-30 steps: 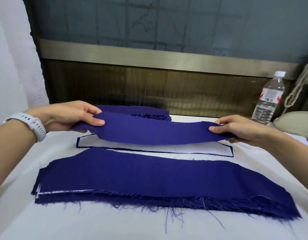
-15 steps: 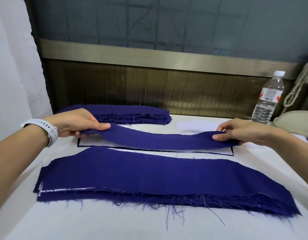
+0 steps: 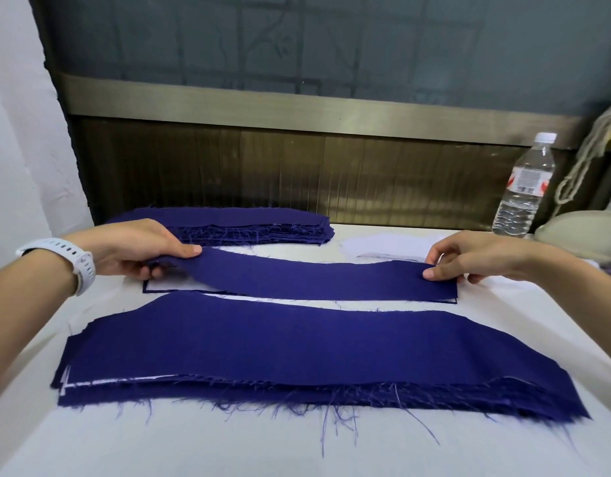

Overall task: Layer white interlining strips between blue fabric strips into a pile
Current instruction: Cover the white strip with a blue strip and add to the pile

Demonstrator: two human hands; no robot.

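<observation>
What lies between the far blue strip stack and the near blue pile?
Head view: one blue fabric strip, held at both ends by the left hand and right hand, over a white interlining strip.

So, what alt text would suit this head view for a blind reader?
A left hand and right hand pinch the ends of a blue strip over a white strip on a table. A layered pile lies nearer, a blue stack behind, a bottle far right.

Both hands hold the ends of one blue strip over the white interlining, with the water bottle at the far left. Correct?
No: the head view shows the water bottle at the far right. The left hand and right hand do hold the ends of the blue strip over the white interlining.
</observation>
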